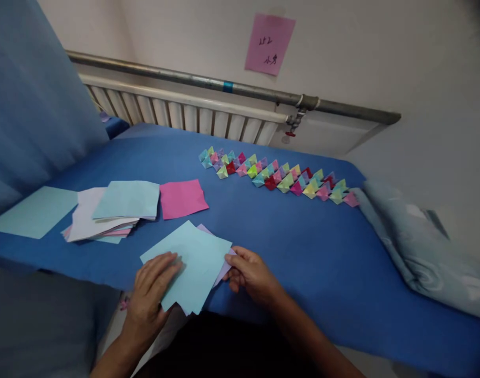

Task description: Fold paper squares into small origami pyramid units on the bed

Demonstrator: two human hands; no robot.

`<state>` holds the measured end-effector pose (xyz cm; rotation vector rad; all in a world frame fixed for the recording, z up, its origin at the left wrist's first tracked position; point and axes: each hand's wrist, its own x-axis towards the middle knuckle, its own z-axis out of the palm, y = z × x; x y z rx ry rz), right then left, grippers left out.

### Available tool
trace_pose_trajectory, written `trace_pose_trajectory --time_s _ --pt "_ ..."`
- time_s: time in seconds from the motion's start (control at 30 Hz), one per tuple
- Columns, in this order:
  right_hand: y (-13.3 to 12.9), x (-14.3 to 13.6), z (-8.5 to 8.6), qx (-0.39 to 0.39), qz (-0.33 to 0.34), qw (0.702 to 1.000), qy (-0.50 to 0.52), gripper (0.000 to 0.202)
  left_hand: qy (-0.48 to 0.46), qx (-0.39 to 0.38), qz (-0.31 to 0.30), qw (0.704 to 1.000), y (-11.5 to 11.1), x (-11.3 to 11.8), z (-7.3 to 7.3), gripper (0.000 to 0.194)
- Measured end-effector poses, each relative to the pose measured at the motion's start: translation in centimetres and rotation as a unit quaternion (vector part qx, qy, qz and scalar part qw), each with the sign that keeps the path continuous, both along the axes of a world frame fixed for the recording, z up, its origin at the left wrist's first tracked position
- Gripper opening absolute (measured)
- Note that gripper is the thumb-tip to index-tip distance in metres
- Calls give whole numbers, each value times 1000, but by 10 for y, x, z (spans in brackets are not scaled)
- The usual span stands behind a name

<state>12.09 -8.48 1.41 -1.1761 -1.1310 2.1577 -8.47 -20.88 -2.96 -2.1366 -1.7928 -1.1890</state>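
Observation:
A small stack of light blue paper sheets lies before me at the front edge of the bed, its lower corners reaching over the edge. My left hand grips the stack from the left, fingers laid over the top sheet and thumb near the lower edge. From under the blue sheets a lavender sheet sticks out at the right. My right hand pinches that side between thumb and fingers; the thumb rests at the blue sheet's corner. How many sheets it holds is hidden.
Left of the hands lie a pink sheet, a mixed paper pile and a pale green sheet. Rows of folded paper pieces stand toward the back of the blue bed. A folded blanket lies right; a radiator is behind.

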Motion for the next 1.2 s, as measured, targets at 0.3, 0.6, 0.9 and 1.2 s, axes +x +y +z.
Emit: trace_pose_trajectory --time_s 0.3,0.6,0.9,1.2 --pt "-1 2 -1 19 19 995 -93 37 -466 -255 260 806 -21 5 36 51" --pt "-5 0 2 21 18 993 -119 38 -738 -297 113 596 -1 9 49 54" --pt "-5 5 6 48 84 984 -146 35 -660 -424 120 608 -22 1 36 66" --pt "-18 10 26 111 203 959 -165 19 -691 -447 98 559 -26 11 20 60"
